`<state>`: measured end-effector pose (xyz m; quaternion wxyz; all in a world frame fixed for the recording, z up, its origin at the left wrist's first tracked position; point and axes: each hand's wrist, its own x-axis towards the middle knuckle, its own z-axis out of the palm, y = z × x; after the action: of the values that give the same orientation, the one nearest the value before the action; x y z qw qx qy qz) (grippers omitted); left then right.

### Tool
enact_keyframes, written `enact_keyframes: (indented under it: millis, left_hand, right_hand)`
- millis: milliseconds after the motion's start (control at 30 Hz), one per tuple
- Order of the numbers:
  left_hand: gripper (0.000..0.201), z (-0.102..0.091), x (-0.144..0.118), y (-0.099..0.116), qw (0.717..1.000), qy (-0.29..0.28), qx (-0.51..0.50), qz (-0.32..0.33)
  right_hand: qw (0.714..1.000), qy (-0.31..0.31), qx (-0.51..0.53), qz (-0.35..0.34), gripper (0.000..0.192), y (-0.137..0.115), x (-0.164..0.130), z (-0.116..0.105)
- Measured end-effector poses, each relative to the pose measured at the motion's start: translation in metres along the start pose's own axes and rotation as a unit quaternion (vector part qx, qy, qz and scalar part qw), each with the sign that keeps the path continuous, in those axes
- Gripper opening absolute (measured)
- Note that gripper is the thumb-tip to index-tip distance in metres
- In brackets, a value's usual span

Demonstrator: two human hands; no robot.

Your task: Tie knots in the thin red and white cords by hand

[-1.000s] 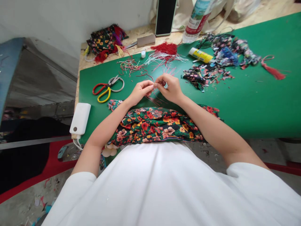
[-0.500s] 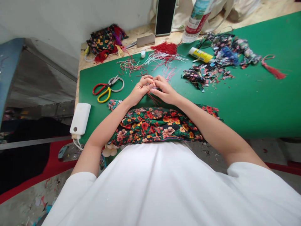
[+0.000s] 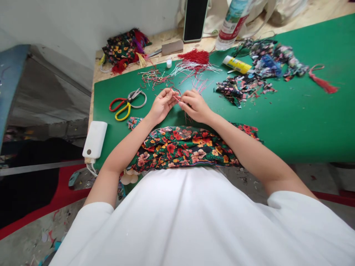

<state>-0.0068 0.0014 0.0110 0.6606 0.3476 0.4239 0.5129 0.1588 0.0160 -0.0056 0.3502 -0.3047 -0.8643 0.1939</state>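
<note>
Both my hands are over the green table mat (image 3: 277,122), slightly apart, with a thin red cord (image 3: 175,98) running between their fingertips. My left hand (image 3: 163,105) pinches one part of the cord between thumb and fingers. My right hand (image 3: 196,106) is closed on another part, and thin red strands (image 3: 188,117) hang below it. Just beyond the fingers lie loose pink and red cords (image 3: 155,77) and a red tassel bundle (image 3: 195,57) with white cords (image 3: 184,68). Flower-patterned cloth (image 3: 188,146) lies between my forearms.
Scissors (image 3: 126,105) with red and yellow handles and a white power bank (image 3: 94,139) are on the left. A glue stick (image 3: 237,64), fabric scraps (image 3: 238,88) and a red tassel (image 3: 323,79) are on the right. A phone (image 3: 195,20) and a water bottle (image 3: 231,26) stand behind.
My hands have moved slightly apart, the left a little to the left and turned more palm-up. The red cord now shows between the fingertips, and the hanging strands have shifted to the right.
</note>
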Motion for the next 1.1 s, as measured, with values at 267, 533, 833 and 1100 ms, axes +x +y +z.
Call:
enact_keyframes:
  millis: [267,533,833,1100]
  left_hand:
    - [0.006,-0.006,0.007,-0.003,0.999,0.027,-0.026,0.012]
    - [0.015,-0.001,0.006,-0.001,1.0,0.004,0.005,-0.015]
    - [0.017,0.003,0.002,0.002,0.999,-0.018,-0.023,-0.038]
    - [0.018,0.003,0.001,0.002,0.997,-0.024,-0.046,-0.048]
  right_hand:
    - [0.989,-0.076,-0.11,-0.062,0.043,-0.001,-0.001,-0.003]
    - [0.986,-0.109,-0.11,-0.067,0.044,-0.001,-0.001,-0.005]
    - [0.981,-0.122,-0.149,-0.006,0.042,-0.007,-0.002,-0.013]
    - [0.975,-0.035,-0.182,0.126,0.018,-0.004,-0.004,-0.008]
